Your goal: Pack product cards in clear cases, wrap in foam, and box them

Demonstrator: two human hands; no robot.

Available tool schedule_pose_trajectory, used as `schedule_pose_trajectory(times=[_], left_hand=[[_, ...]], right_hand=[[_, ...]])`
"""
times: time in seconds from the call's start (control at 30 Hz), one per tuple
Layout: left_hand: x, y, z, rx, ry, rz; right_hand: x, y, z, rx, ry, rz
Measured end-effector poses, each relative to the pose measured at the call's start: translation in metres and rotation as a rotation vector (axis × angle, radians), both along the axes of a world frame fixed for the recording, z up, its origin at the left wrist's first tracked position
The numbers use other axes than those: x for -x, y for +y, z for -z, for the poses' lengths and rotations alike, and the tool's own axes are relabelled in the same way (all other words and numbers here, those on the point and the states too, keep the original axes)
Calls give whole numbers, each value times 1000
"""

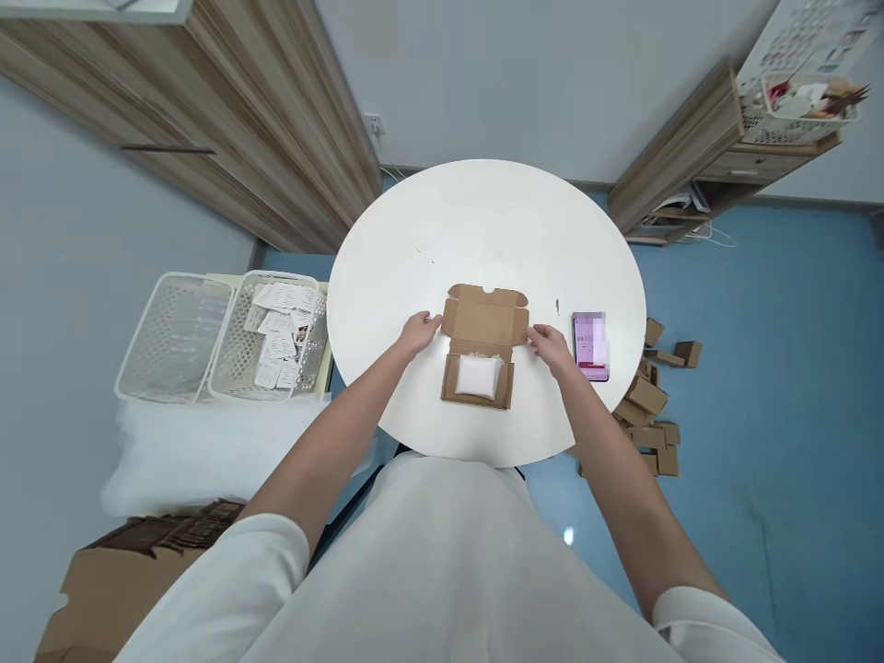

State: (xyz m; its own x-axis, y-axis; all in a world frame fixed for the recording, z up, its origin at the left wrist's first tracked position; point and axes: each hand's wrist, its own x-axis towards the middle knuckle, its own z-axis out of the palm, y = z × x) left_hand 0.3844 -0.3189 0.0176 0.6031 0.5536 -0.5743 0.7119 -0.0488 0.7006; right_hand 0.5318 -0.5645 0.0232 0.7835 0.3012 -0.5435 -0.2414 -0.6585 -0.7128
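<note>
Both arms (331, 442) reach forward, converging — left hand (418, 334) and right hand (550, 347) turned inward, apart — fingers (435, 323) bent.

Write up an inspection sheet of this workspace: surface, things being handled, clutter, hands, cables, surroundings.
Surface: round white table, a few small dark marks.
Things handled: open cardboard box, lid folded back; white wrapped packet inside.
Clutter: phone on the table's right; small cardboard boxes on the floor, right.
Hands: left hand and right hand at opposite edges of the lid; grip unclear.
Cables: thin white ones by the wall outlet and the right cabinet; nothing seen on the table.
Surroundings: white baskets, one holding papers, and stacked cardboard, left; wood-grain cabinets behind.
</note>
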Motion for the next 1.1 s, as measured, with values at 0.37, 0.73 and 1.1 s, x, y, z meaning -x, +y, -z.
schedule_pose_trajectory(times=[0.37, 0.73, 1.1], left_hand=[[-22, -11, 10, -64, -13, 114], [22, -33, -26, -110, -145, 273], [63, -60, -21, -319, -256, 265]], right_hand=[[10, 20, 17, -107, -12, 43], [47, -7, -7, -201, -71, -53], [91, -17, -4, -66, -459, -102]])
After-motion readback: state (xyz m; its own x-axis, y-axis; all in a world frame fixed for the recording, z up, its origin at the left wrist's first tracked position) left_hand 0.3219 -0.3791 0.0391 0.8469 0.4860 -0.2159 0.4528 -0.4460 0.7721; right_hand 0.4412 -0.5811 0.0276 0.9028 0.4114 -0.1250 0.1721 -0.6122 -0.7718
